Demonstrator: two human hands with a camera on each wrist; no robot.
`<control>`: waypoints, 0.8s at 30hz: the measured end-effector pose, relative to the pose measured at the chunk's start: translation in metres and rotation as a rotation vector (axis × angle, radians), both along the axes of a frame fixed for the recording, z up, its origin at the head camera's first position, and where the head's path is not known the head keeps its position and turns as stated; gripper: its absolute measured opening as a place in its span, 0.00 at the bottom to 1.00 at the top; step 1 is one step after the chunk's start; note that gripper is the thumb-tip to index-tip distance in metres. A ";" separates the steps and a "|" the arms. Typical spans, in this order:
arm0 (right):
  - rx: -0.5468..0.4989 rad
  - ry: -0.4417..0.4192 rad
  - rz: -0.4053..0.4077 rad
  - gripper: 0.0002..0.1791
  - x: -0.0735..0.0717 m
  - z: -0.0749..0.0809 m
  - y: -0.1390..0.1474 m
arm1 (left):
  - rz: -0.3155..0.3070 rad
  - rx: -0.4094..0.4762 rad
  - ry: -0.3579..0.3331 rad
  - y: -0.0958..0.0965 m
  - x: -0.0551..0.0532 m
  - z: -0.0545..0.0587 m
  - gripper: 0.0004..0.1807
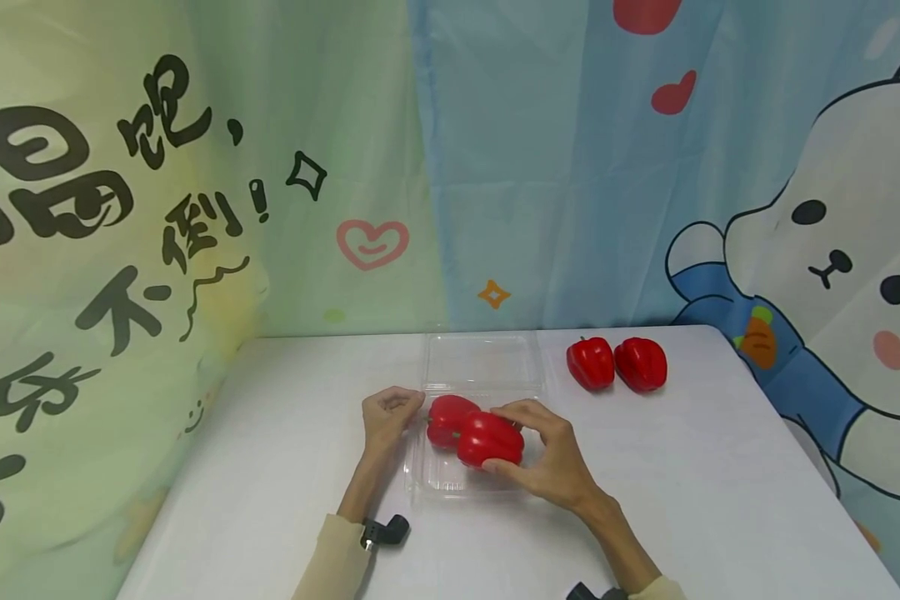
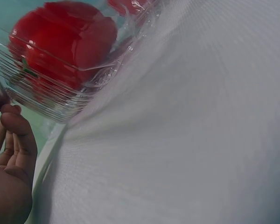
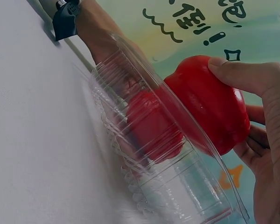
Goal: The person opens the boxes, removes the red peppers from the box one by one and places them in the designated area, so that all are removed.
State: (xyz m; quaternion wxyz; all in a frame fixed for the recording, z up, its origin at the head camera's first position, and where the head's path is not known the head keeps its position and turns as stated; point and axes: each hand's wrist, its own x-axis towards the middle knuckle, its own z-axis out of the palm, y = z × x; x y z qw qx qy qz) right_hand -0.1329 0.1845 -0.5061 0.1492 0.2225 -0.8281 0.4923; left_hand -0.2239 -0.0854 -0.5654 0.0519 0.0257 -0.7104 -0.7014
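Note:
A clear plastic clamshell box (image 1: 450,483) lies unfolded on the table, its lid (image 1: 482,362) laid back toward the wall. One red bell pepper (image 1: 448,417) sits inside the box at its left side; the right wrist view shows this pepper (image 3: 154,128) through the clear wall. My right hand (image 1: 551,458) grips a second red bell pepper (image 1: 491,440) between thumb and fingers, partly over the box rim. At the box's left edge, my left hand (image 1: 392,414) pinches the rim (image 2: 7,99) between thumb and fingertips.
Two more red bell peppers (image 1: 591,363) (image 1: 641,364) lie side by side at the back right of the white table (image 1: 292,467). Behind the table hangs a printed curtain (image 1: 510,167) with a cartoon bear. Both wrists wear a black camera mount (image 1: 386,531).

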 end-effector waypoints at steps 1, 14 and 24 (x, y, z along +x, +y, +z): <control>-0.002 0.004 -0.003 0.37 0.000 0.000 0.000 | 0.003 -0.009 -0.003 0.000 0.000 0.000 0.09; -0.024 0.021 -0.075 0.36 0.000 -0.001 0.005 | 0.012 -0.006 -0.025 0.001 0.002 -0.001 0.09; -0.027 0.008 -0.100 0.36 -0.001 0.001 0.008 | 0.014 -0.034 -0.026 0.000 0.001 0.000 0.09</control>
